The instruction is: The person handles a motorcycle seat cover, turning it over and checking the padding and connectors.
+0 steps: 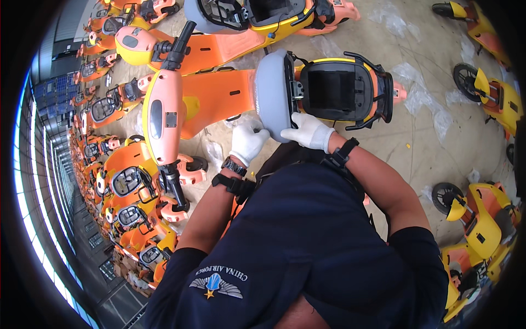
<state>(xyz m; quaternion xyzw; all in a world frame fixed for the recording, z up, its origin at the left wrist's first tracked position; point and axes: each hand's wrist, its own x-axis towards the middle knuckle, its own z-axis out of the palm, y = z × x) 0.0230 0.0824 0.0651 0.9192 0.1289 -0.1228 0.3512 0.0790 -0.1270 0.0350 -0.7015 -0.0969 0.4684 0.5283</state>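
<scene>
An orange and pink electric scooter [211,98] stands crosswise in front of me. Its grey seat [268,93] is tipped up on its hinge, which bares the black storage bucket [332,90]. My right hand [309,131], in a white glove, grips the near end of the seat, with the fingers on its edge. Just left of that end is my left hand [249,142], also gloved. Its fingers are curled closed close against the seat's outer face, and what they hold, if anything, is hidden. The handlebar [174,183] reaches toward me at the left.
A second scooter [235,46] with a grey seat stands close behind this one. Rows of orange scooters [131,181] fill the left side. Yellow scooters [482,219] line the right. Clear plastic wrap [422,96] lies on the concrete floor [394,159].
</scene>
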